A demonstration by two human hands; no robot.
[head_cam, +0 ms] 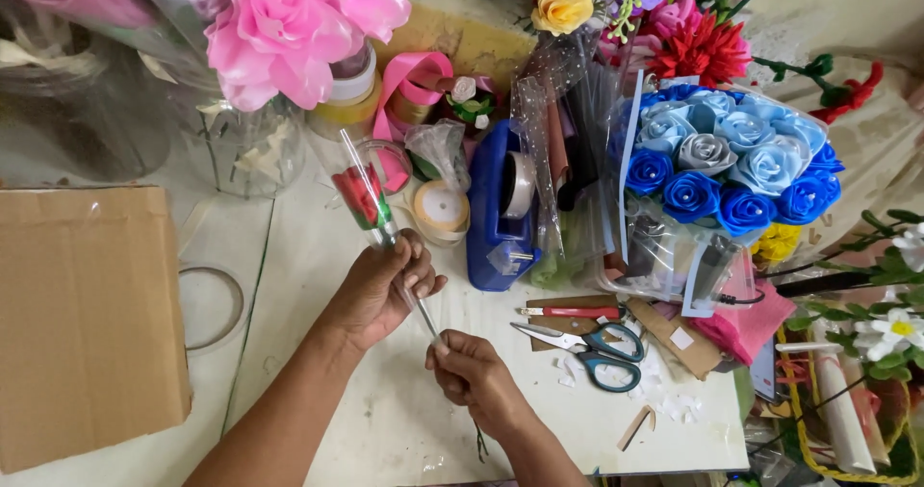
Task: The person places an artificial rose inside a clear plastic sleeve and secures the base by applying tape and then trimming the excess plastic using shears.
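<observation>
Nearest me, my right hand (474, 376) has its grip closed around the lower end of the thin stem (423, 316), low over the near middle of the white surface (385, 429). Just beyond, my left hand (380, 290) pinches the clear sleeve (371, 184) wrapped over the red rose (359, 196), which tilts toward the far edge. I judge the wrapping step is in hand; next calls for tape. Scissors (587, 345) lie toward the right edge, the blue tape dispenser (500, 208) farther back, the blue bouquet (731, 165) beyond.
</observation>
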